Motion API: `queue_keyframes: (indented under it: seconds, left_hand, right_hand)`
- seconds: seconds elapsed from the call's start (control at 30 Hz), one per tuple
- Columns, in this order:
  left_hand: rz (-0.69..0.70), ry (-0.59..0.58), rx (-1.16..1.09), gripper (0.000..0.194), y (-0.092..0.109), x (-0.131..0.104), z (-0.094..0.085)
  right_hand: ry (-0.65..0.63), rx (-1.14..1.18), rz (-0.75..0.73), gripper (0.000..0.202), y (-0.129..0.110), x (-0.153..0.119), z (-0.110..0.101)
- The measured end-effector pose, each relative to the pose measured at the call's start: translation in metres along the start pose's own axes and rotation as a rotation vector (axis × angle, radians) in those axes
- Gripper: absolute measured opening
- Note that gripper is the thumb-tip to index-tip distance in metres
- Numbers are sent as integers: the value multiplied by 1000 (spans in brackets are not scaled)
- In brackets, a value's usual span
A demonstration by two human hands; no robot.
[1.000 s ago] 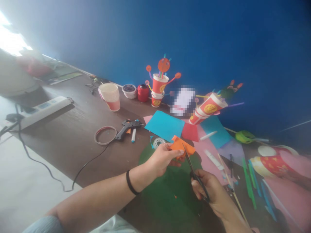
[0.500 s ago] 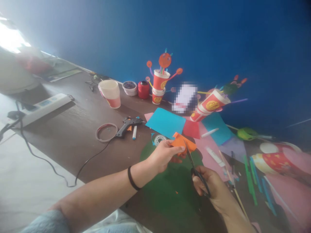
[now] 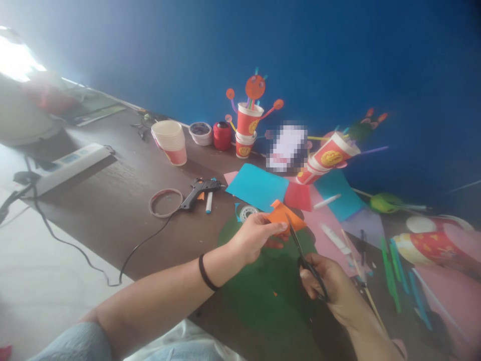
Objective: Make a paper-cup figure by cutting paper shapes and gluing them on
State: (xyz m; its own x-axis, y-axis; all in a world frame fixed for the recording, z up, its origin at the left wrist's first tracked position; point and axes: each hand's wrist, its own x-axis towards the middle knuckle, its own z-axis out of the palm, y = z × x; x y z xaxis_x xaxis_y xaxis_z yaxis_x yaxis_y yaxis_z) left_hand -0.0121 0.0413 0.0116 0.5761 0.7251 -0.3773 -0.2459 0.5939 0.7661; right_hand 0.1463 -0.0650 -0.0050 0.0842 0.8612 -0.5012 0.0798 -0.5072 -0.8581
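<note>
My left hand (image 3: 259, 233) pinches a small piece of orange paper (image 3: 280, 214) between thumb and fingers. A pair of black-handled scissors (image 3: 298, 244) is in my right hand (image 3: 326, 281), its fingers closed round the handles. The blades meet the right part of the orange paper; they look nearly closed. Both hands are above a green round sheet (image 3: 263, 296) lying on the dark table. Just behind my left hand lies a white tape roll (image 3: 248, 213). A blue paper sheet (image 3: 257, 185) is beyond the orange piece.
A black glue gun (image 3: 199, 191) with its cord lies left, beside a brown tape ring (image 3: 165, 203). Stacked cups (image 3: 170, 143), a red thread spool (image 3: 222, 135) and cup figures (image 3: 250, 120) stand behind. Right are pink paper (image 3: 326, 228) and green straws (image 3: 391, 273). A power strip (image 3: 75, 163) is far left.
The scissors and both hands stay almost in place at the orange paper. The blades seem slightly closer together, and the whole view has shifted a little.
</note>
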Motion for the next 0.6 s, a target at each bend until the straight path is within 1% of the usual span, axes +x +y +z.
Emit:
queue_keyframes:
  seconds: [0.2,0.4,0.6]
  left_hand:
    - [-4,2,7,27,1,-1,1]
    - [2,9,18,27,1,0,1]
    - [17,4,20,28,0,0,0]
  right_hand:
    - [-13,26,5,32,-3,-1,1]
    - [-4,31,32,23,-5,-1,3]
    - [-15,35,17,31,-9,-3,3]
